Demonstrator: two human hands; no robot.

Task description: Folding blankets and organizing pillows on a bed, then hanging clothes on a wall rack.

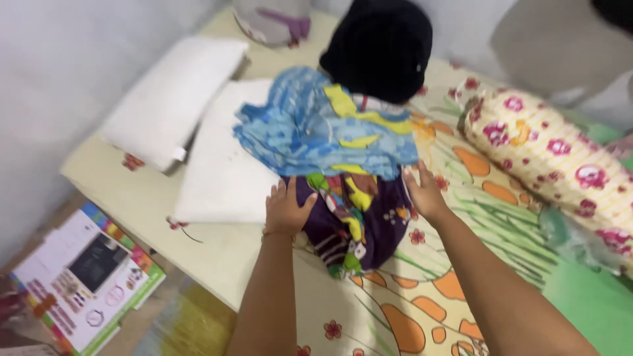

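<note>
Purple patterned cloth (359, 221) lies bunched on the bed, at the near end of a heap of clothes. Left hand (285, 209) rests flat on its left edge, fingers spread, gripping nothing. Right hand (425, 194) presses open-palmed against its right side, fingers straight, also closed on nothing. Blue and yellow printed fabric (316, 128) lies piled just behind, overlapping the purple cloth's far edge. Black garment (382, 46) sits mounded beyond that. 2 white pillows (198, 125) lie to the left, the nearer one touching the heap. Floral bolster (547, 151) lies well to the right on the patterned bedsheet (422, 290). Colourful printed box (86, 277) sits on the floor, left of the bed
</note>
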